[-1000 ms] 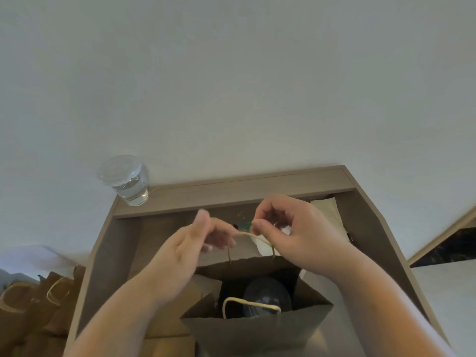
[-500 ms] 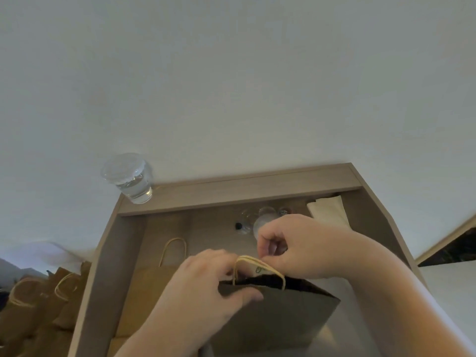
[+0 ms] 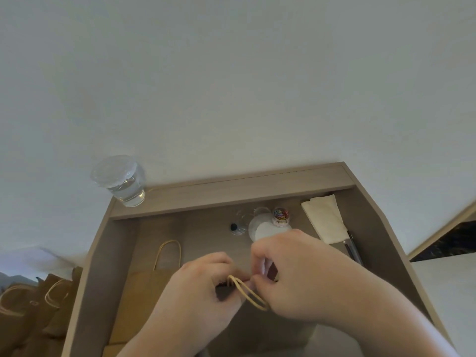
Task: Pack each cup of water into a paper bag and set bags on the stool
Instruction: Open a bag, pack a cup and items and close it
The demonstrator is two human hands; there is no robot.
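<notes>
While the desk (image 3: 231,191) fills my view, I see both hands pinching one bag's (image 3: 270,328) paired handles (image 3: 247,292) at six o'clock: left hand (image 3: 203,289) and right hand (image 3: 296,276) fingers clenched on them. I fear a tilted lift could spill the hidden cup. One water cup (image 3: 121,181) waits at ten o'clock; one flat bag (image 3: 146,284) lies at eight.

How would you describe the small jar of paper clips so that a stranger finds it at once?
Start at the wooden desk against the white wall, and look at the recessed surface below its raised back ledge. Near the back, just left of the folded white napkin, stands the small clear jar. Unlike the other clear containers beside it, it holds multicoloured paper clips.
</notes>
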